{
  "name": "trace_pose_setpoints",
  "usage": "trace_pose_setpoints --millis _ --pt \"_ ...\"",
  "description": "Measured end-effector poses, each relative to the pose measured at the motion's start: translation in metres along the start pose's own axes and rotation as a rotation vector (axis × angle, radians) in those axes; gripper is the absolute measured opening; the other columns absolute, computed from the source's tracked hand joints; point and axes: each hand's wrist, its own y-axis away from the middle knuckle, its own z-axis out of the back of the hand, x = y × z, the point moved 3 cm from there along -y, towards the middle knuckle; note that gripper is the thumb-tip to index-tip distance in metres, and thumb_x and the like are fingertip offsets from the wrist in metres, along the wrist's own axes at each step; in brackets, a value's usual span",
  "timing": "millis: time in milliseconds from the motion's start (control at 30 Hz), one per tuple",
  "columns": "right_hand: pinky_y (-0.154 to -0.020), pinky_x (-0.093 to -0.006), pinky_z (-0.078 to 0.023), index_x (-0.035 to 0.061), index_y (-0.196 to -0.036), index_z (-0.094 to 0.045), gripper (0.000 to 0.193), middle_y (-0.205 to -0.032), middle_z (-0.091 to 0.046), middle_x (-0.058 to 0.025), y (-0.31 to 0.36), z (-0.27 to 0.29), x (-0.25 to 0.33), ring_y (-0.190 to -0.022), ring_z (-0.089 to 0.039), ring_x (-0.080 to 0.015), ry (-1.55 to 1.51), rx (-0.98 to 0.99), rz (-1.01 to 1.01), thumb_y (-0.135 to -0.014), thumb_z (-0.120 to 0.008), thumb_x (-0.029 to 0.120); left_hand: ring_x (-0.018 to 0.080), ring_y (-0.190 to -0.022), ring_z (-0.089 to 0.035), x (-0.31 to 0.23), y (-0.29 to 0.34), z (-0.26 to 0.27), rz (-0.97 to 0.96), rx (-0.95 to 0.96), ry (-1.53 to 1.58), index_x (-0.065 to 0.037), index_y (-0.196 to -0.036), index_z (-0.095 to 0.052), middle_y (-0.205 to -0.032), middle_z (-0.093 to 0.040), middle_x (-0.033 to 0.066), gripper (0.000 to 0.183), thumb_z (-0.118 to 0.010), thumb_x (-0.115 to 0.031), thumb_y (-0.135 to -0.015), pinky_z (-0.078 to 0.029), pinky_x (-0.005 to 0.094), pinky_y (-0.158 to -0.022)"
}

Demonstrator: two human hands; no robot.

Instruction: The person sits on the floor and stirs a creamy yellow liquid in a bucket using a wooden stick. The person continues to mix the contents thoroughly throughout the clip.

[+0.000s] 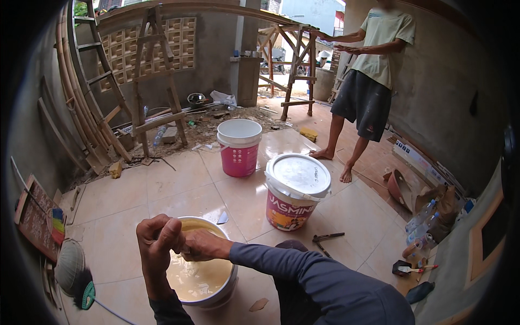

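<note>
A bucket (230,292) of thick cream-coloured liquid (203,279) stands on the tiles close in front of me. Over its left rim my left hand (158,238) is closed in a fist, thumb on top. My right hand (206,245) reaches across from the right above the liquid, its fingers closed right beside the left hand. What the two hands grip is hidden behind the fingers. Pale lumps float on the surface below them. Beyond this bucket is a bucket with a white lid (299,173), and farther off an open pink and white bucket (239,154).
A hammer-like tool (326,241) lies on the floor to the right. A barefoot person (379,54) stands at the far right, arms held out. Wooden trestles (157,81) and a ladder (92,46) stand behind. Plastic bottles (422,227) and a paintbrush (406,267) lie along the right wall.
</note>
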Motion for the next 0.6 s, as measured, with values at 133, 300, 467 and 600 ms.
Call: trace_pose_setpoints --millis 133,300,467,600 --pt "-0.069 -0.0518 -0.051 0.0057 -0.091 -0.063 0.020 -0.081 -0.067 -0.0184 0.004 0.011 0.010 -0.077 -0.066 -0.0432 0.092 0.222 -0.121 -0.076 -0.070 0.018 0.0099 -0.041 -0.041 -0.003 0.002 0.015 -0.040 -0.045 0.106 -0.009 -0.064 -0.047 -0.050 -0.042 -0.0002 0.046 -0.061 -0.024 -0.106 -0.036 0.0285 -0.041" --pt "-0.069 -0.0509 -0.050 0.0009 -0.080 -0.060 0.023 -0.081 -0.066 -0.0199 0.005 0.012 0.038 -0.077 -0.065 -0.0436 -0.012 0.372 -0.200 -0.075 -0.069 0.021 0.0088 -0.038 -0.037 -0.018 0.005 0.026 -0.007 -0.160 0.156 -0.012 -0.064 -0.043 -0.049 -0.039 -0.0011 0.048 -0.061 -0.027 -0.105 -0.036 0.0284 -0.037" --pt "-0.065 -0.0482 -0.047 0.0008 -0.081 -0.054 0.023 -0.074 -0.061 -0.0191 0.008 -0.004 0.056 -0.072 -0.062 -0.0423 -0.261 0.414 -0.149 -0.081 -0.069 0.018 0.0074 -0.035 -0.033 -0.039 0.015 0.012 0.076 -0.336 0.041 -0.011 -0.064 -0.044 -0.047 -0.037 -0.0022 0.046 -0.063 -0.026 -0.103 -0.031 0.0265 -0.035" --pt "-0.069 -0.0473 -0.048 0.0013 -0.086 -0.055 0.024 -0.076 -0.062 -0.0188 0.006 -0.012 0.065 -0.075 -0.062 -0.0412 -0.385 0.343 -0.094 -0.087 -0.070 0.019 0.0061 -0.037 -0.035 -0.050 0.018 -0.005 0.095 -0.427 -0.121 -0.009 -0.063 -0.046 -0.047 -0.039 -0.0024 0.047 -0.066 -0.025 -0.102 -0.029 0.0256 -0.036"
